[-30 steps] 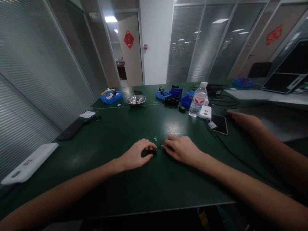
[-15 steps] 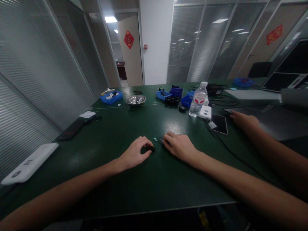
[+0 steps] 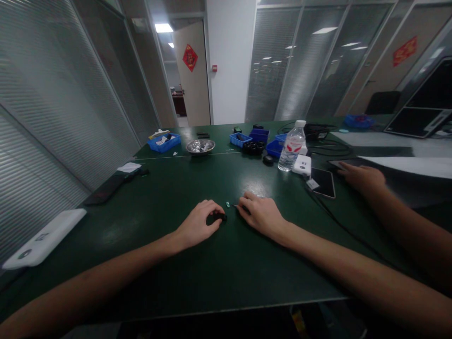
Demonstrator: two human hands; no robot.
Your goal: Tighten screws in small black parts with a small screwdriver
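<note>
My left hand (image 3: 198,220) rests on the green table with thumb and fingers closed around a small black part (image 3: 222,216). Just beyond that part lies a tiny green-and-white piece (image 3: 228,204), which looks like a little circuit board. To its right, my right hand (image 3: 261,213) is closed on a thin, pointed metal tool (image 3: 236,205). The tip of this tool points left at the tiny piece; whether they touch, I cannot tell. Most of the tool is hidden by my fingers.
A water bottle (image 3: 291,146), a white power bank (image 3: 302,165) and a phone (image 3: 322,182) stand or lie to the right. Another person's hand (image 3: 363,176) touches a dark flat thing there. Farther back are a metal bowl (image 3: 200,147) and blue trays (image 3: 164,143).
My right hand and the tool tip have shifted slightly left. The tiny piece appears turned a little. At the right, the dark flat thing under the other person's hand has moved, showing white behind it.
</note>
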